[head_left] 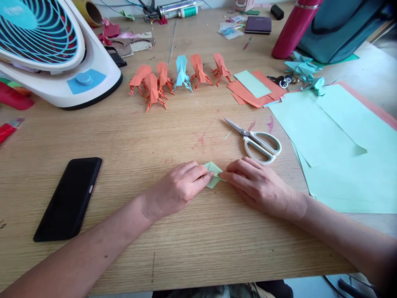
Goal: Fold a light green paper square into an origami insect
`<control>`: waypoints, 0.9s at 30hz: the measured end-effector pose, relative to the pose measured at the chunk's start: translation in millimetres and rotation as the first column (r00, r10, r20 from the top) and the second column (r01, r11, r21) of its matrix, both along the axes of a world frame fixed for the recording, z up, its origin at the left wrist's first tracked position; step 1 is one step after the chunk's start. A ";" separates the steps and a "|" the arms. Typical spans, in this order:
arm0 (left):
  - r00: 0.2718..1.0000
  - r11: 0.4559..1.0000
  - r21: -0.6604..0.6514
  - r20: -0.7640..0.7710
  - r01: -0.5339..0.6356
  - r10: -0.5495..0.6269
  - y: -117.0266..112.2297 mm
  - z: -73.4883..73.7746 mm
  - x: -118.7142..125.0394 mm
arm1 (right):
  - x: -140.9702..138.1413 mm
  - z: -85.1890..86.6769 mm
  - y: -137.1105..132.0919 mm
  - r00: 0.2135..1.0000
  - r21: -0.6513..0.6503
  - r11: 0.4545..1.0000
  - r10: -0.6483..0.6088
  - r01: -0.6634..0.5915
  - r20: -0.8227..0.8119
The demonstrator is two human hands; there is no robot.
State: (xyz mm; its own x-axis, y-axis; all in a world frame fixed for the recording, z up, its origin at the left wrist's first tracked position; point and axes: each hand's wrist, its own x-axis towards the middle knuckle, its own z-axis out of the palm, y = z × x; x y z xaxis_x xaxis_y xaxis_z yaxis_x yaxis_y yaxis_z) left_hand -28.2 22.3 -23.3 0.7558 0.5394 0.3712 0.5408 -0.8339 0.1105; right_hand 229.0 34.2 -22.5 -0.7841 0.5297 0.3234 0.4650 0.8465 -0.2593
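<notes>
A small piece of folded light-green paper [212,181] lies on the wooden table between my hands, with crease lines across it. My left hand [182,182] grips its left side, thumb and fingers closed on the edge. From the other side, my right hand [259,184] pinches the right corner, and its fingertips hide part of that corner. White-handled scissors [262,145] lie just beyond my right hand, blades pointing up and left. Farther back stand several folded orange paper figures [151,91] with thin legs, and among them one blue paper figure [182,73].
A black phone [68,198] lies at left, below a white and blue fan [89,82]. Large light-green sheets [347,174] cover the right side. Orange paper pieces [248,93], keys [283,81], a dark-pink bottle [294,31] and a teal bag [338,31] are at the back right.
</notes>
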 end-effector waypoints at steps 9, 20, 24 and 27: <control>0.996 0.991 0.126 -0.084 0.033 -0.023 -5.6 3.9 -3.7 | 5.0 6.8 -3.6 0.990 0.114 0.992 0.041 -0.056 0.131; 0.996 1.000 0.029 -0.084 0.008 -0.006 -6.0 9.4 -0.6 | 8.6 4.1 -3.5 0.999 -0.047 0.999 0.022 -0.020 0.031; 0.995 1.000 -0.005 -0.098 0.002 -0.003 -5.8 8.5 -1.9 | 12.5 6.2 -4.6 0.999 -0.095 0.995 0.039 -0.036 0.024; 0.996 0.999 -0.045 -0.086 -0.005 0.002 -5.9 6.9 -2.7 | 13.5 7.1 -5.0 0.999 -0.132 0.991 0.041 -0.039 0.012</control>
